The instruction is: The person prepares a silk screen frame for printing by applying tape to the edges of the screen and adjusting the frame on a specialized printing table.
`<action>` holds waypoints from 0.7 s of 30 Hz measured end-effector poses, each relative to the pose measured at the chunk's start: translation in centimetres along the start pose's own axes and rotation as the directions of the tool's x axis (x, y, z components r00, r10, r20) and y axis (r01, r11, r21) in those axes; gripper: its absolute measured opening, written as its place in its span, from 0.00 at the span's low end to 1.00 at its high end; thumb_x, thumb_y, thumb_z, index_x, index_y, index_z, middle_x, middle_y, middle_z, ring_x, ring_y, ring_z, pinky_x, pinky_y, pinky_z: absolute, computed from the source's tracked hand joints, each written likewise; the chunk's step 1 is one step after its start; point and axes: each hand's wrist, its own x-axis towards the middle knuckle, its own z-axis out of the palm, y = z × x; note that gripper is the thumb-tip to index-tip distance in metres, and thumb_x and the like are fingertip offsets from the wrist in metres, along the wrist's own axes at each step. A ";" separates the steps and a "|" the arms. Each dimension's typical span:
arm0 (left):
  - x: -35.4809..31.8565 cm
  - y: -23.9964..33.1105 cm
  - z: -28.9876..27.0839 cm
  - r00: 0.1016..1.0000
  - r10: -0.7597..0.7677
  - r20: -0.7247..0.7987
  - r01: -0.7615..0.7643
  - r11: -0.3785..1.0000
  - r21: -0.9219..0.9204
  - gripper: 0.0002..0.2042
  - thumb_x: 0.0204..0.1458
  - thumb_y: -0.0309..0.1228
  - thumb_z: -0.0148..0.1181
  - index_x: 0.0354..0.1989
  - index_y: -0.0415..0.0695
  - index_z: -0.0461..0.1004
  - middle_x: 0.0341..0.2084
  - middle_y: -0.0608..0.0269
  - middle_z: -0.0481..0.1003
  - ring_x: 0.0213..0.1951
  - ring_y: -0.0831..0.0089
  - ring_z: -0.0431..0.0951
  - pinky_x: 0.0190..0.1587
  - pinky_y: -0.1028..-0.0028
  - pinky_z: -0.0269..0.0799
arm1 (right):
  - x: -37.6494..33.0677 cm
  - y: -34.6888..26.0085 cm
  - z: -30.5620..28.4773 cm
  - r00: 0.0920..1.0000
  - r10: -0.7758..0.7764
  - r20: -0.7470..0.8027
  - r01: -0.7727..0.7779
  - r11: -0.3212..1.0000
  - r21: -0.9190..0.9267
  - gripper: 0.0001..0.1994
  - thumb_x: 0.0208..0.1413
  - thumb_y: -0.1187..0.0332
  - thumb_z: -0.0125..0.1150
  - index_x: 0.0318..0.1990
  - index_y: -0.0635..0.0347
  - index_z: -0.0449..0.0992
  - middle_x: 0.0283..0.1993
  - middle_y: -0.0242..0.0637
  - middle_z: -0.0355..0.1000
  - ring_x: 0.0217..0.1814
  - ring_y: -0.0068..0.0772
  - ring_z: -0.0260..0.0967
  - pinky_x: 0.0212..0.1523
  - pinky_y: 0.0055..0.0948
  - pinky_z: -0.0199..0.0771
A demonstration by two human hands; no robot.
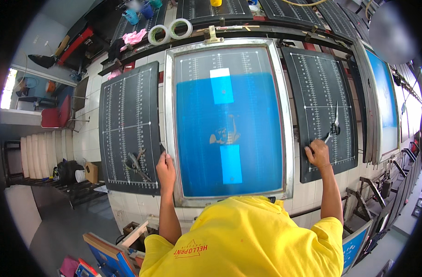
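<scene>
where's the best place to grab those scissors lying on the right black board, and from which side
Probably by the dark looped handles at the lower end of the metal scissors, coming from below, the person's side. They lie flat on the right black ruled board with the blades pointing up and away, so the handles are the nearer, blunt part. The right hand rests just below them; the left hand is at the blue screen's metal frame.

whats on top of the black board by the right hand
A pair of scissors lies on the black board, just above the right hand. What the hand covers cannot be seen.
</scene>
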 end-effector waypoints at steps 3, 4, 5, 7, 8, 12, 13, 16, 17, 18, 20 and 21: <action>-4.8 0.0 -1.5 0.980 -0.174 0.092 0.178 0.984 -0.033 0.20 0.66 0.35 0.46 0.53 0.29 0.73 0.31 0.43 0.79 0.32 0.61 0.78 0.38 0.66 0.71 | -1.7 0.0 -0.2 1.000 0.021 -0.022 -0.023 0.997 -0.069 0.11 0.49 0.70 0.65 0.22 0.61 0.67 0.28 0.44 0.67 0.34 0.51 0.67 0.34 0.44 0.65; -5.7 -0.4 -1.5 0.987 -0.153 0.053 0.156 0.987 -0.043 0.20 0.66 0.36 0.47 0.53 0.29 0.73 0.31 0.44 0.78 0.32 0.62 0.77 0.38 0.67 0.71 | -1.4 -0.3 -0.3 0.999 0.035 -0.029 -0.038 0.994 -0.103 0.11 0.50 0.70 0.65 0.23 0.61 0.68 0.30 0.44 0.67 0.35 0.52 0.67 0.36 0.43 0.65; -6.7 -0.7 -1.5 0.991 -0.131 0.015 0.132 0.990 -0.053 0.20 0.66 0.36 0.47 0.53 0.29 0.73 0.30 0.45 0.78 0.31 0.63 0.76 0.38 0.67 0.71 | -1.4 -0.7 -0.5 0.998 0.051 -0.036 -0.056 0.989 -0.138 0.10 0.50 0.71 0.64 0.24 0.61 0.69 0.32 0.44 0.68 0.37 0.52 0.67 0.37 0.42 0.65; -7.3 -2.0 -1.5 0.997 -0.035 -0.075 0.032 0.999 -0.042 0.20 0.65 0.36 0.48 0.54 0.30 0.73 0.28 0.49 0.77 0.29 0.65 0.74 0.37 0.69 0.70 | -0.9 -3.1 -1.1 0.987 0.030 -0.158 -0.054 0.987 -0.150 0.08 0.51 0.72 0.63 0.25 0.62 0.70 0.33 0.43 0.68 0.38 0.50 0.67 0.38 0.42 0.65; -7.6 -3.0 -1.9 0.998 -0.055 -0.040 0.054 0.998 -0.042 0.19 0.65 0.36 0.48 0.52 0.30 0.73 0.27 0.49 0.77 0.29 0.65 0.73 0.36 0.69 0.70 | -0.9 -4.2 -1.2 0.976 0.018 -0.216 -0.053 0.986 -0.159 0.07 0.52 0.72 0.63 0.26 0.62 0.71 0.34 0.42 0.68 0.38 0.49 0.67 0.39 0.41 0.65; -7.1 -2.8 -1.3 0.997 -0.032 -0.068 0.025 0.996 -0.089 0.17 0.65 0.36 0.48 0.41 0.30 0.74 0.20 0.53 0.69 0.24 0.69 0.64 0.30 0.68 0.64 | -3.7 -8.1 0.5 0.897 0.442 0.019 -0.423 0.844 0.328 0.06 0.59 0.74 0.55 0.40 0.66 0.76 0.38 0.49 0.75 0.40 0.50 0.74 0.41 0.38 0.71; -6.9 -1.9 -1.6 0.998 -0.033 -0.060 0.027 0.995 -0.097 0.17 0.65 0.36 0.49 0.39 0.30 0.73 0.19 0.54 0.67 0.23 0.70 0.62 0.29 0.68 0.63 | -4.2 -9.4 0.9 0.874 0.482 0.066 -0.474 0.812 0.342 0.09 0.61 0.73 0.53 0.44 0.66 0.76 0.39 0.52 0.76 0.41 0.51 0.75 0.41 0.38 0.72; -6.5 -2.1 -2.1 0.997 -0.078 -0.016 0.076 0.992 -0.100 0.18 0.65 0.36 0.50 0.34 0.29 0.73 0.17 0.58 0.64 0.23 0.73 0.59 0.28 0.68 0.60 | -5.1 -12.4 2.6 0.787 0.610 0.096 -0.586 0.689 0.426 0.13 0.64 0.72 0.50 0.50 0.67 0.75 0.44 0.52 0.77 0.44 0.44 0.77 0.45 0.34 0.73; -6.3 -2.9 -2.1 0.996 -0.090 0.001 0.089 0.992 -0.089 0.18 0.65 0.36 0.51 0.34 0.29 0.73 0.16 0.61 0.63 0.24 0.75 0.59 0.28 0.69 0.60 | -5.4 -12.7 3.5 0.760 0.647 0.061 -0.592 0.651 0.475 0.13 0.64 0.72 0.50 0.51 0.67 0.75 0.44 0.51 0.78 0.45 0.42 0.76 0.46 0.33 0.73; -6.1 -2.8 -2.1 0.995 -0.101 0.021 0.102 0.991 -0.081 0.18 0.64 0.36 0.51 0.34 0.29 0.74 0.16 0.63 0.63 0.24 0.76 0.59 0.29 0.70 0.60 | -5.6 -12.8 4.2 0.729 0.685 0.025 -0.594 0.613 0.522 0.13 0.64 0.71 0.50 0.51 0.68 0.75 0.44 0.50 0.78 0.45 0.40 0.76 0.46 0.33 0.72; -6.2 -2.6 -2.0 0.994 -0.108 0.018 0.110 0.986 -0.124 0.17 0.64 0.35 0.51 0.30 0.29 0.71 0.15 0.62 0.61 0.23 0.76 0.57 0.27 0.69 0.57 | -5.9 -12.5 5.0 0.697 0.717 0.012 -0.600 0.574 0.558 0.13 0.65 0.72 0.49 0.50 0.68 0.75 0.42 0.47 0.77 0.43 0.33 0.74 0.46 0.30 0.71; -6.3 -2.2 -2.1 0.994 -0.113 0.015 0.114 0.983 -0.142 0.17 0.64 0.34 0.51 0.28 0.30 0.70 0.15 0.62 0.60 0.23 0.76 0.56 0.26 0.69 0.56 | -5.8 -12.5 5.3 0.677 0.735 0.022 -0.597 0.532 0.600 0.12 0.65 0.72 0.49 0.50 0.68 0.75 0.41 0.46 0.77 0.42 0.32 0.73 0.46 0.30 0.71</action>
